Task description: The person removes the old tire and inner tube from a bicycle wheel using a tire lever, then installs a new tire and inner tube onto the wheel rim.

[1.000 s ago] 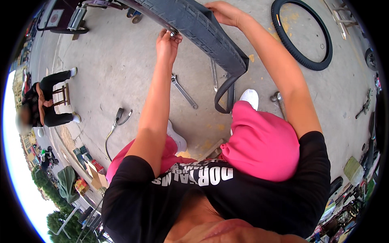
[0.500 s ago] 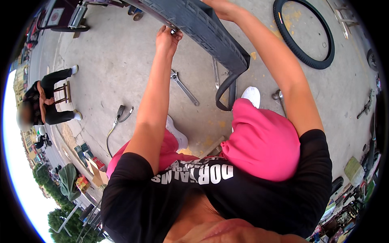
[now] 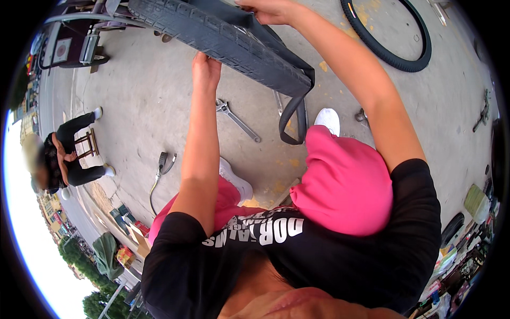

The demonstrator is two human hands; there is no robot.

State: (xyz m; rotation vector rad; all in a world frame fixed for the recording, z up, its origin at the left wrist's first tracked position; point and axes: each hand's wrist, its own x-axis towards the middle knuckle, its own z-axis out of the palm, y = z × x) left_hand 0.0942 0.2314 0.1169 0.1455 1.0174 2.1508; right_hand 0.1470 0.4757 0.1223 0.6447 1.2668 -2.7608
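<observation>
Concrete floor [image 3: 143, 101] carries the wrench [image 3: 238, 120]; above it we find the tyre [image 3: 228, 47], left hand [image 3: 206, 72] at its near edge (fingers hidden, grip undetermined), apparently for steadying, and right hand [image 3: 272, 10] gripping the tube [image 3: 302, 118] along the far side.

The left hand [image 3: 206, 70] touches the treaded tyre [image 3: 228, 52] from its near side; the right hand [image 3: 273, 11] is beyond it. Inner tube [image 3: 302, 121] droops from the tyre's right end, an adjustable wrench [image 3: 242, 123] lying nearer the wearer.

One head-worn fisheye looks down past the close shirt [image 3: 324, 260] toward the floor [image 3: 149, 101].
</observation>
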